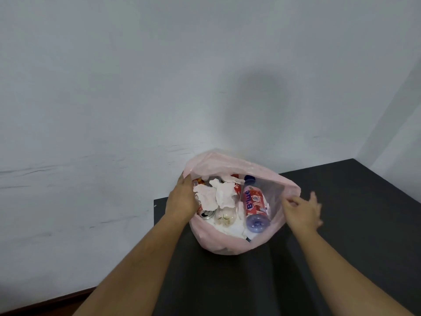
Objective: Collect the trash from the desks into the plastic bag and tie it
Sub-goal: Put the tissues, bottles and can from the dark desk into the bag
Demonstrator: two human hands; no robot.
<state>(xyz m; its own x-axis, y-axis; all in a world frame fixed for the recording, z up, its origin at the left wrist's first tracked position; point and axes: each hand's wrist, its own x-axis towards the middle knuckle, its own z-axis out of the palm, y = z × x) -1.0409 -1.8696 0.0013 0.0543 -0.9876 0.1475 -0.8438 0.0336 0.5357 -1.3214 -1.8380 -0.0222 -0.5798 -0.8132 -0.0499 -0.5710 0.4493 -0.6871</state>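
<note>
A pale pink plastic bag (pixel 230 164) stands open on the black desk (pixel 341 247). Inside it lie crumpled white tissues (pixel 224 195), a plastic bottle with a red "B'lue" label (pixel 255 205), a drink can (pixel 206 214) and a clear crumpled cup (pixel 224 217). My left hand (pixel 181 199) grips the bag's left rim, its fingers curled over the edge into the opening. At the bag's right rim my right hand (pixel 301 209) pinches the plastic between thumb and fingers; it is slightly blurred.
A white wall (pixel 136 99) rises right behind the desk and the bag. The desk's left edge runs close to my left forearm, with a brown strip (pixel 45 304) at the lower left. Bare desk surface stretches to the right and toward me.
</note>
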